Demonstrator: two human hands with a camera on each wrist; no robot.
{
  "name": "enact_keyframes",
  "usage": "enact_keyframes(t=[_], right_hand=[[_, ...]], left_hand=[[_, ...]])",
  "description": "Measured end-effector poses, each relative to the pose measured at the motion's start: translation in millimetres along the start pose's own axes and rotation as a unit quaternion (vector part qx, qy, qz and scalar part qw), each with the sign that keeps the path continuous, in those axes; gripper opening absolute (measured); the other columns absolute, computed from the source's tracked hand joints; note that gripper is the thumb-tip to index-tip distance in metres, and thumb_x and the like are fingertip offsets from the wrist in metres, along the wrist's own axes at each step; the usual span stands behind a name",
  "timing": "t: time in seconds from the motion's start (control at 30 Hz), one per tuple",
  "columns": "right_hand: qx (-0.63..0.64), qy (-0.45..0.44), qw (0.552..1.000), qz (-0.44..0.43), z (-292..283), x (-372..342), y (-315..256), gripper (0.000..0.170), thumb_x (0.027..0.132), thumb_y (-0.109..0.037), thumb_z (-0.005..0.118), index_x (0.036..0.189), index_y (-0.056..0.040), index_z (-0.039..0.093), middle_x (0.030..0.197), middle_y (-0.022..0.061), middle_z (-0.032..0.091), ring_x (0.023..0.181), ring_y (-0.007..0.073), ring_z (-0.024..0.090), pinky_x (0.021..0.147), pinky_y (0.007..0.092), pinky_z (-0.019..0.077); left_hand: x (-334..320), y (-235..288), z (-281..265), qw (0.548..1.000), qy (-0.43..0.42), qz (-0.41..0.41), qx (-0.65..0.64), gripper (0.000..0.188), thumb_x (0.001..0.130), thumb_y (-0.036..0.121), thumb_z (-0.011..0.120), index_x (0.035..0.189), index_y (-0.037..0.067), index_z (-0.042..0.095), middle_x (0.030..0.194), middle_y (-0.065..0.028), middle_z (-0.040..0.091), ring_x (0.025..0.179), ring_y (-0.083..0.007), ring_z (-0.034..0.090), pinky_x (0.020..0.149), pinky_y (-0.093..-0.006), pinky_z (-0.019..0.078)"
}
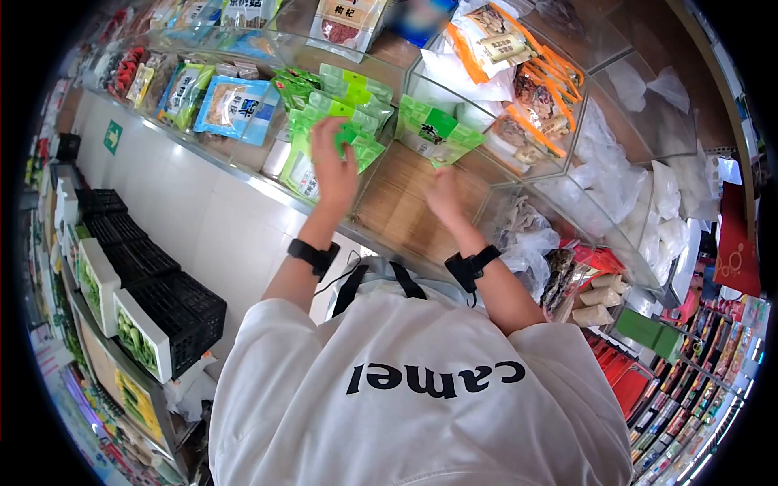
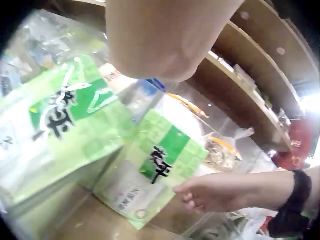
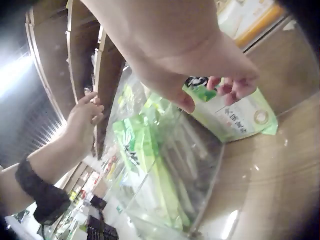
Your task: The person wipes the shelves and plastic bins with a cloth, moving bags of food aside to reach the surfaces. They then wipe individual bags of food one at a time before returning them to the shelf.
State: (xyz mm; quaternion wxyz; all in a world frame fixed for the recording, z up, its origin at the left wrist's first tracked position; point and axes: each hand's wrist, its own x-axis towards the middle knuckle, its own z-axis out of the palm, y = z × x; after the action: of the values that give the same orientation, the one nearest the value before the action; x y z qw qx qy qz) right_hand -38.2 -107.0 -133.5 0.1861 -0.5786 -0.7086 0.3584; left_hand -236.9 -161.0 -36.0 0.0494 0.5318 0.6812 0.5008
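A green-and-white bag (image 1: 433, 134) leans against the clear divider of a wood-floored bin (image 1: 405, 190). My right hand (image 1: 444, 198) is at its lower edge; in the left wrist view the thumb of that hand (image 2: 220, 192) meets the edge of the bag (image 2: 152, 167), fingers loosely bent. The right wrist view shows a gap between thumb and fingers of this hand (image 3: 200, 67), in front of the bag (image 3: 232, 117). My left hand (image 1: 332, 166) hovers over similar green bags (image 1: 304, 166) in the neighbouring bin; the right wrist view shows this hand (image 3: 82, 120) raised, holding nothing.
Clear dividers (image 1: 531, 174) stand around the bins. Orange-edged bags (image 1: 539, 97) lie at the back right, blue-and-white packets (image 1: 235, 109) to the left, and white plastic-wrapped goods (image 1: 604, 174) at the right. Black crates (image 1: 174, 304) stand across the aisle at the left.
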Motion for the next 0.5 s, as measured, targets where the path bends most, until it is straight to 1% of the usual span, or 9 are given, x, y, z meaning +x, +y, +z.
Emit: enact_keyframes(t=[0.03, 0.07, 0.13, 0.2, 0.27, 0.4, 0.43, 0.47, 0.5], right_hand=[[0.031, -0.062, 0.997, -0.043, 10, -3, -9, 0.046, 0.073, -0.025, 0.065, 0.102, 0.0017, 0.042, 0.098, 0.0199, 0.05, 0.087, 0.033, 0.052, 0.077, 0.0404, 0.0418], [0.071, -0.066, 0.993, -0.065, 22, -8, -20, 0.045, 0.073, -0.024, 0.066, 0.101, 0.0021, 0.042, 0.096, 0.0196, 0.051, 0.087, 0.0323, 0.052, 0.077, 0.04, 0.042], [0.112, -0.067, 0.988, -0.086, 41, -14, -46, 0.045, 0.072, -0.024, 0.066, 0.1, 0.0025, 0.042, 0.094, 0.0193, 0.052, 0.087, 0.0316, 0.052, 0.076, 0.0396, 0.0423], [0.108, -0.116, 0.983, -0.093, 54, -8, -64, 0.044, 0.074, -0.025, 0.066, 0.101, 0.0019, 0.046, 0.096, 0.0146, 0.055, 0.08, 0.021, 0.056, 0.07, 0.0323, 0.0458], [0.131, -0.115, 0.982, -0.078, 58, -5, -80, 0.044, 0.074, -0.026, 0.066, 0.101, 0.0023, 0.046, 0.092, 0.0137, 0.057, 0.077, 0.0204, 0.057, 0.068, 0.0319, 0.0461], [0.192, -0.075, 0.977, -0.044, 62, -2, -90, 0.035, 0.078, -0.024, 0.063, 0.096, 0.0026, 0.05, 0.082, 0.0119, 0.061, 0.07, 0.0188, 0.059, 0.062, 0.03, 0.0462], [0.192, -0.075, 0.977, -0.044, 62, -2, -92, 0.035, 0.078, -0.024, 0.063, 0.096, 0.0026, 0.05, 0.082, 0.0119, 0.061, 0.07, 0.0188, 0.059, 0.062, 0.03, 0.0462], [0.193, -0.084, 0.977, -0.033, 62, -3, -94, 0.029, 0.079, -0.021, 0.061, 0.095, 0.0009, 0.052, 0.079, 0.0137, 0.06, 0.069, 0.0238, 0.059, 0.061, 0.0329, 0.0455], [0.193, -0.094, 0.977, -0.022, 61, -4, -98, 0.023, 0.08, -0.018, 0.059, 0.093, -0.0008, 0.053, 0.075, 0.0155, 0.06, 0.068, 0.0289, 0.058, 0.059, 0.0358, 0.0448]], left_hand=[[0, -13, -8, 0.999, 0.037, -0.021, 0.033, 0.048, 0.067, -0.009, 0.046, 0.114, 0.002, 0.041, 0.111, -0.018, 0.043, 0.105, -0.0348, 0.041, 0.093, -0.0407, 0.0317], [1, -27, -14, 0.994, 0.074, -0.041, 0.066, 0.05, 0.067, -0.009, 0.047, 0.115, 0.001, 0.041, 0.111, -0.0181, 0.043, 0.105, -0.0361, 0.041, 0.094, -0.0417, 0.0309], [-5, -78, -13, 0.991, 0.08, -0.033, 0.097, 0.05, 0.068, -0.007, 0.049, 0.117, 0.001, 0.04, 0.111, -0.0187, 0.044, 0.105, -0.0369, 0.041, 0.093, -0.0423, 0.0315], [-13, -115, -15, 0.988, 0.089, -0.026, 0.127, 0.05, 0.07, -0.005, 0.05, 0.118, 0.002, 0.039, 0.11, -0.0193, 0.044, 0.105, -0.0377, 0.041, 0.092, -0.0429, 0.032], [-17, -134, -20, 0.992, -0.009, -0.098, 0.075, 0.042, 0.076, 0.003, 0.054, 0.117, 0.002, 0.042, 0.115, -0.0211, 0.042, 0.105, -0.0384, 0.043, 0.089, -0.0423, 0.0353], [-10, -137, -32, 0.977, -0.051, -0.163, 0.13, 0.032, 0.081, 0.011, 0.054, 0.111, 0.002, 0.047, 0.119, -0.0206, 0.042, 0.102, -0.0368, 0.046, 0.084, -0.0404, 0.0392], [-11, -137, -33, 0.977, -0.022, -0.119, 0.175, 0.028, 0.083, 0.012, 0.053, 0.109, 0.002, 0.048, 0.116, -0.0198, 0.045, 0.1, -0.0362, 0.048, 0.082, -0.0399, 0.0403], [-12, -137, -34, 0.973, 0.008, -0.073, 0.22, 0.025, 0.085, 0.014, 0.052, 0.106, 0.001, 0.05, 0.114, -0.019, 0.048, 0.099, -0.0356, 0.049, 0.08, -0.0395, 0.0413], [-13, -136, -37, 0.973, 0.009, -0.073, 0.22, 0.025, 0.085, 0.014, 0.052, 0.106, 0.001, 0.05, 0.114, -0.019, 0.048, 0.099, -0.0356, 0.049, 0.08, -0.0395, 0.0413]])
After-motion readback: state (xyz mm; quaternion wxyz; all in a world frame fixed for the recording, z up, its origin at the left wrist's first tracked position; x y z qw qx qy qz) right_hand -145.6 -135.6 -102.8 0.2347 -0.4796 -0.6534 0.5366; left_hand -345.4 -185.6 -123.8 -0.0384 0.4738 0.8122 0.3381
